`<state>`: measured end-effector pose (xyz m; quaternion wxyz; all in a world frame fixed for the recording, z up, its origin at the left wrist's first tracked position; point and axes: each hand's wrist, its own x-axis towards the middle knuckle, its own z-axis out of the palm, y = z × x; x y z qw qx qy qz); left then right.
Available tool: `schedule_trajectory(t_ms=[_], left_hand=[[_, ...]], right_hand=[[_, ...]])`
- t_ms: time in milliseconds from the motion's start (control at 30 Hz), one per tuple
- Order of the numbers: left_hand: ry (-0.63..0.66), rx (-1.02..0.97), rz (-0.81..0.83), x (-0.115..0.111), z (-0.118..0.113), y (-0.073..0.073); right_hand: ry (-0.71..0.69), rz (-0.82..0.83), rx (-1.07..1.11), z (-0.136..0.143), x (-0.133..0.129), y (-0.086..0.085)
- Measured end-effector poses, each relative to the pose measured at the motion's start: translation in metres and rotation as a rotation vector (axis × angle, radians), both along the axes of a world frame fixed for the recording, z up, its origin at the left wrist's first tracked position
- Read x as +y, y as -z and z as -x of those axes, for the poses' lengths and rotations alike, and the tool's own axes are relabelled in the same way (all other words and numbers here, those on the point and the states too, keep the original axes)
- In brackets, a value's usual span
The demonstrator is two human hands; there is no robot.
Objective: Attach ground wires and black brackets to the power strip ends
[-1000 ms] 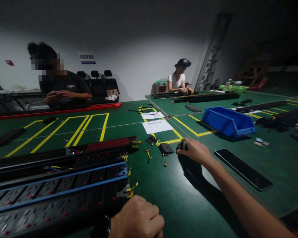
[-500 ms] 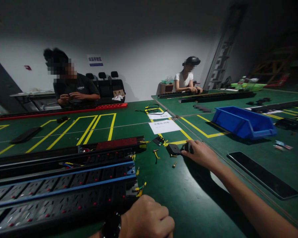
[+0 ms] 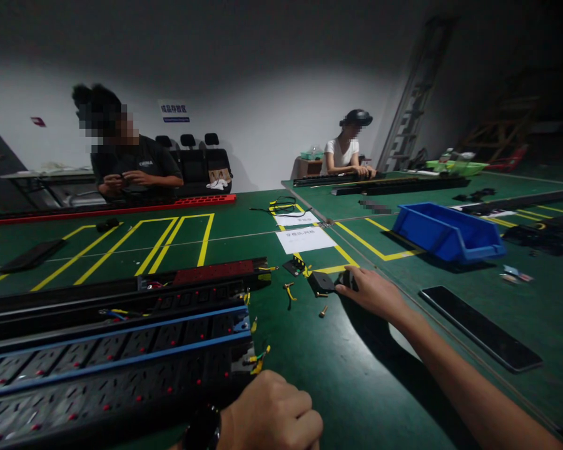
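Note:
My left hand (image 3: 274, 412), with a dark watch (image 3: 204, 428) at the wrist, is closed near the front edge of view. Its fingertips are hidden, so anything inside cannot be made out. Farther ahead, my right hand (image 3: 373, 292) curls its fingers over a small black piece (image 3: 348, 280) on the green table. Just left of that piece lies a flat black square block (image 3: 321, 282). Around it are a brass screw (image 3: 323, 311), a short yellow wire (image 3: 289, 292) and a small black bracket (image 3: 293, 265). Socket strips with red dots (image 3: 136, 397) lie left of my left hand.
A blue bin (image 3: 445, 231) and a dark flat phone-like slab (image 3: 481, 328) lie on the right. Paper sheets (image 3: 304, 239) are ahead. Two people work across the table, one by a red rail (image 3: 206, 200), the other by black rails (image 3: 398, 185).
The whole view has shifted slightly left as the camera turned. Both hands keep nearly the same pose and place relative to the nearby parts.

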<state>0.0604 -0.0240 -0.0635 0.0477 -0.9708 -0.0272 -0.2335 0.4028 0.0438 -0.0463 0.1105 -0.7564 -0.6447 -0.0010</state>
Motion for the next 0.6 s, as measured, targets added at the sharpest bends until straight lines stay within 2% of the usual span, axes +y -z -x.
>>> schedule_trajectory(t_ms=[133, 333, 600], left_hand=[[0.001, -0.027, 0.031, 0.0003, 0.0004, 0.0005], [-0.009, -0.049, 0.013, 0.0004, 0.0001, 0.0003], [-0.034, 0.023, 0.005, -0.0013, 0.0012, 0.0031]], right_hand=[[-0.008, 0.039, -0.024, 0.0001, 0.0010, 0.0005], [-0.012, 0.010, -0.012, 0.0025, -0.0003, -0.0018], [-0.001, 0.035, -0.049, 0.0038, 0.0004, -0.0005]])
